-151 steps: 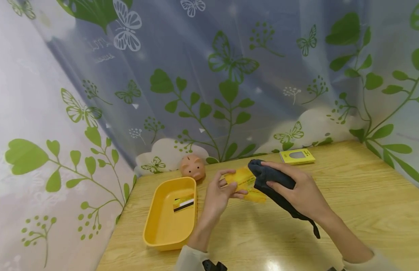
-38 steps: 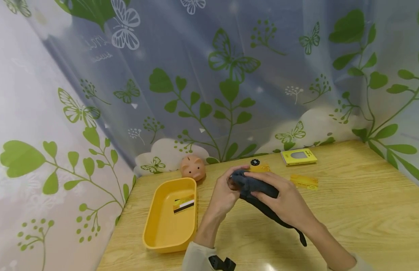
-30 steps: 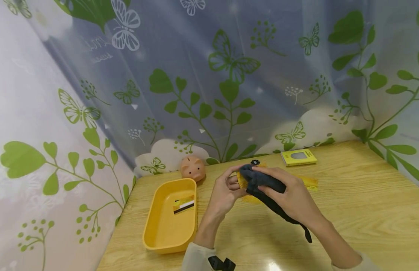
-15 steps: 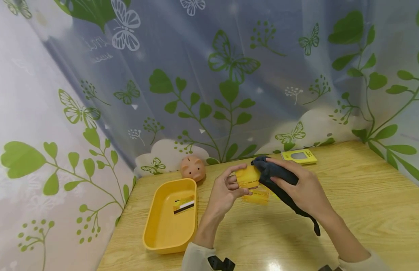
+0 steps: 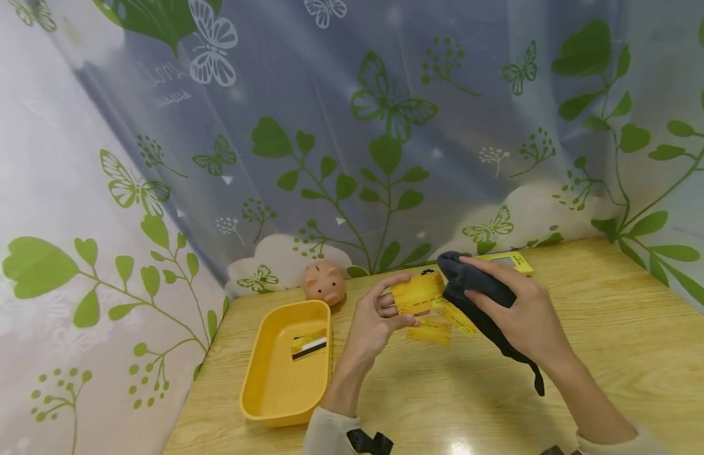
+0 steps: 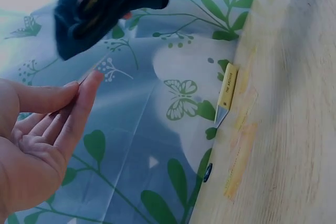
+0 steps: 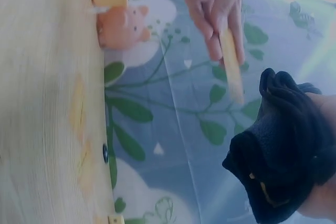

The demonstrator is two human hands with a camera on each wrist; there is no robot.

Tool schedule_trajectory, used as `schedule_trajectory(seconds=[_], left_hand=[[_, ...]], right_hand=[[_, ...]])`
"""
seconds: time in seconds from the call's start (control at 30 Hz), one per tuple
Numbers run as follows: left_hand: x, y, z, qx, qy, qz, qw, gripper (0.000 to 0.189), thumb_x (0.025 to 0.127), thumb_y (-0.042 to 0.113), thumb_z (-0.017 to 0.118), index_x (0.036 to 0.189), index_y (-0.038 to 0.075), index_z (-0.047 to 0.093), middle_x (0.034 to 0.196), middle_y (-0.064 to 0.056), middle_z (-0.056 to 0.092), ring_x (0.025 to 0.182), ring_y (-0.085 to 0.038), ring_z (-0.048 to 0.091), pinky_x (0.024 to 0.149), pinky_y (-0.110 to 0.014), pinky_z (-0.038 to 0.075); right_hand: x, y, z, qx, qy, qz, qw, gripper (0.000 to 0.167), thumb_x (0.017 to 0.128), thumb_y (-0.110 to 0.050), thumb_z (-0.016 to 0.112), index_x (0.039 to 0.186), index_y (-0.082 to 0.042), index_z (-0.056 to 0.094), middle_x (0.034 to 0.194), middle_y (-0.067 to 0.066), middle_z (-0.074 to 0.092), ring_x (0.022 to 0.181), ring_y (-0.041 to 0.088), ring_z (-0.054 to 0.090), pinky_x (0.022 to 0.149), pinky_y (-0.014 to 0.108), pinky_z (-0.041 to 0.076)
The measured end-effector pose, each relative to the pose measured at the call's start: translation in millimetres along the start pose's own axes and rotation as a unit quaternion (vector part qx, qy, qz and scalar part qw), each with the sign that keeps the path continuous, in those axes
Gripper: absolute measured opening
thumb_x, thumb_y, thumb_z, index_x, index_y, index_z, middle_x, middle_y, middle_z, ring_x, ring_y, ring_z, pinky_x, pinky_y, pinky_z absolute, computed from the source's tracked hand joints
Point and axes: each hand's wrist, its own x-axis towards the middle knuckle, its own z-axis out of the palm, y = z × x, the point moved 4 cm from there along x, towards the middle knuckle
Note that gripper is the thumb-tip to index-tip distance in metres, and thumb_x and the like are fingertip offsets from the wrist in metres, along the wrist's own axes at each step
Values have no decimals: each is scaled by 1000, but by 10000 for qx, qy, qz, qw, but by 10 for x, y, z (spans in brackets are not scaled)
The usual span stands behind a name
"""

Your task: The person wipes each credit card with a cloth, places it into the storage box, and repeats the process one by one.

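Presently, your left hand (image 5: 371,321) pinches a yellow card (image 5: 416,294) between thumb and fingers, raised above the wooden table (image 5: 625,341). Your right hand (image 5: 525,309) grips a dark pouch (image 5: 478,284), fingers curled round it; pouch and card stand close together but apart. Other cards (image 5: 429,332) lie on the table below. The yellow tray (image 5: 280,385) sits at your left.

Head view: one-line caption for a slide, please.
Left hand holding a yellow card, right hand a dark pouch, above a wood-grain table with a yellow tray and piggy bank.
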Motion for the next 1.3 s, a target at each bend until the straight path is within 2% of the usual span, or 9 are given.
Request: schedule_trajectory(seconds=[0.1,0.2,0.33,0.43,0.57,0.7,0.87,1.0,1.3], left_hand=[[-2,-16,13,-38,-47,-71,10000,64,92,-18,65,147,14,57,66,0,40,85,-36,75,82,-44,63],[1,-35,28,111,-20,-145,9998,63,92,-16,67,146,14,57,85,-4,67,87,-31,76,81,-42,63],[14,-53,31,371,49,-68,9993,63,90,-19,62,145,11,58,89,3,69,62,-10,55,67,-27,56],[18,-60,29,601,13,99,9981,66,88,-23,54,144,13,59,76,7,58,54,-9,31,55,-22,36],[13,-55,30,923,-76,325,9952,76,85,-27,46,143,20,61,65,6,52,48,-10,24,47,-22,25],[12,-42,42,1075,-179,456,9930,79,84,-27,47,143,23,61,62,0,52,46,-11,26,46,-23,26],[18,-42,42,864,-186,319,9956,69,89,-21,54,145,19,60,92,-9,74,57,-11,46,53,-24,36],[25,-38,27,677,-48,168,9976,65,90,-18,60,145,18,60,116,-15,75,78,-10,68,67,-24,54],[14,-11,12,407,60,122,9991,62,91,-15,68,143,17,61,107,-20,73,79,-17,72,76,-37,63]], right_hand=[[-16,-90,103,109,-134,-214,9996,61,90,-3,80,144,-27,64,134,5,68,108,29,71,82,11,53],[-46,-139,222,250,-367,-249,9987,61,90,-5,80,144,-29,64,137,1,67,117,27,68,88,14,53],[-98,-182,364,424,-716,-176,9964,60,92,-9,80,144,-32,63,136,-2,67,118,24,67,88,23,57],[-129,-202,443,492,-903,-189,9945,59,92,-10,80,144,-32,63,135,-2,67,115,22,68,86,30,59],[-156,-204,510,510,-1042,-241,9930,58,91,-10,80,143,-32,64,135,-2,68,116,24,68,89,36,59],[-168,-175,530,443,-1065,-209,9931,59,91,-9,80,143,-31,64,136,0,67,118,26,68,89,39,59],[-159,-121,503,285,-983,-66,9947,59,92,-10,79,144,-33,63,136,2,67,115,27,68,86,38,59],[-136,-84,448,236,-876,63,9959,58,93,-11,79,144,-33,63,134,1,67,113,26,68,84,36,59],[-76,-53,331,98,-608,-67,9981,59,92,-7,79,144,-29,63,137,3,67,121,32,65,91,52,57]])
